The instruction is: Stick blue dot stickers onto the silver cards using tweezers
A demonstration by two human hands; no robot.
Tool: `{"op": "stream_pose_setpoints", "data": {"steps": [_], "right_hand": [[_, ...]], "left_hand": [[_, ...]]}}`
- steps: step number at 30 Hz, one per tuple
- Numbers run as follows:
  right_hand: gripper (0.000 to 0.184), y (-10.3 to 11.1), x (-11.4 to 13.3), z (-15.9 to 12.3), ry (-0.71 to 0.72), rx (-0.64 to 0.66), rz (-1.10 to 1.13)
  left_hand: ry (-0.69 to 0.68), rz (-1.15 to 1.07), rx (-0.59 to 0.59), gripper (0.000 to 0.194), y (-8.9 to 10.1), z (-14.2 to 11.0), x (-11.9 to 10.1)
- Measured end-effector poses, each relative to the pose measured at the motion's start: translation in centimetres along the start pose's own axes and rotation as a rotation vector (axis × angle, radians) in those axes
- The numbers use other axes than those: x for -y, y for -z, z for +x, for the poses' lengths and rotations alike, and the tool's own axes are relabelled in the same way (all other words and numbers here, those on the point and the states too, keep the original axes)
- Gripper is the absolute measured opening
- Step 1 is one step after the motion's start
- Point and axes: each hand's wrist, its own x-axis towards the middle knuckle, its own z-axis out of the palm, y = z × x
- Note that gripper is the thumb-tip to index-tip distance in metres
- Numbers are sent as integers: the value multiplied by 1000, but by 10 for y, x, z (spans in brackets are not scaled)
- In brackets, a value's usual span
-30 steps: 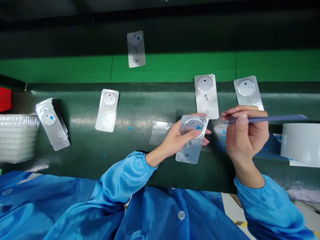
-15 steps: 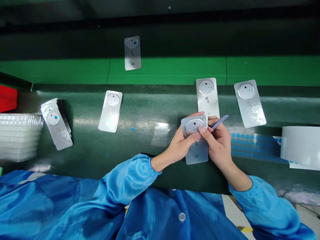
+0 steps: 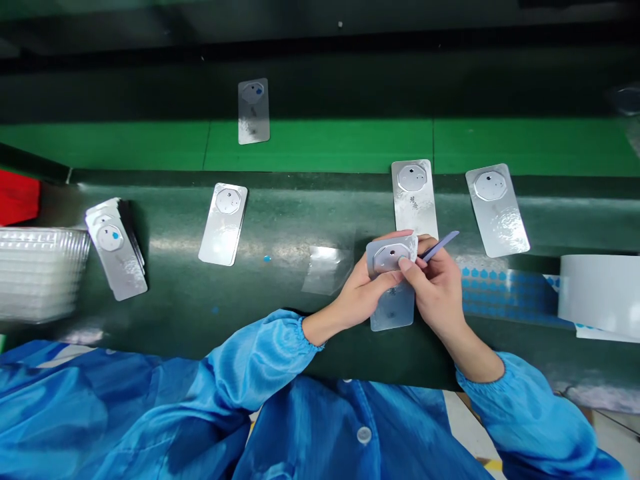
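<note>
My left hand (image 3: 361, 288) is closed on the left side of a silver, rounded rectangular plate (image 3: 393, 310), which is tilted up above the bench. The plate bears a pale octagonal patch with a small dark hole. My right hand (image 3: 437, 290) grips its right edge, thumb pressed by the patch's lower right corner. A slim purple tool (image 3: 441, 245) sticks out between the right fingers; its other end is hidden, so I cannot tell its kind. Behind my hands lies a similar plate (image 3: 414, 200) with dark handwriting, and another plate (image 3: 497, 210) lies to its right.
A green conveyor belt (image 3: 320, 147) runs behind the bench, carrying one plate (image 3: 253, 123). To the left are a small plate stack (image 3: 224, 230), a taller stack (image 3: 120, 257) and clear plastic trays (image 3: 40, 277). Blue dot stickers (image 3: 505, 293) and a white roll (image 3: 597, 287) lie right.
The belt and its plate have shifted left, and a dark object has appeared at the belt's right end. My hands keep nearly the same grip, with the held plate tipped slightly more.
</note>
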Motion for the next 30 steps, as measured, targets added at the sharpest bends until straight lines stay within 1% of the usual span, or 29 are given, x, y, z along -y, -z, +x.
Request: {"op": "stream_pose_setpoints", "data": {"steps": [2,4,6,8,10,12,14,16,19,21,22,24,25,26,27,29,30], "right_hand": [[23,0,0,0,8,-7,-15],[22,0,-1,0,-1,18,-3],[25,2,-3,0,-21,43,20],[29,2,-5,-1,-27,43,34],[29,2,-6,-1,-7,38,34],[26,3,-7,-1,37,51,40],[24,4,-7,0,95,37,48],[26,6,-8,2,151,-32,31],[36,11,-9,10,177,-144,-38],[41,15,-10,17,170,-174,-124],[44,18,-10,20,167,-195,-179],[48,25,-9,26,165,-244,-271],[49,28,-10,29,166,-265,-289],[49,32,-10,31,168,-280,-283],[49,35,-11,33,174,-285,-257],[50,40,-12,36,181,-292,-178],[51,42,-13,37,179,-305,-138]], "left_hand": [[-11,11,-5,73,0,0,0],[2,-8,-3,72,1,0,0],[10,-14,-1,71,2,1,1],[-12,18,-1,70,4,2,1],[-44,45,-1,71,5,3,0],[-54,69,-14,71,7,4,-3],[-26,99,-66,64,10,6,-10],[14,117,-159,60,14,11,-22],[-8,144,-297,60,25,28,-49],[-65,209,-325,61,35,52,-73],[-98,255,-321,61,39,69,-86],[-194,381,-310,60,48,112,-113],[-277,458,-335,59,52,137,-126],[-359,556,-380,55,55,162,-140],[-407,687,-441,51,58,186,-153],[-408,959,-577,51,63,228,-178],[-401,1029,-623,53,64,243,-187]]}}
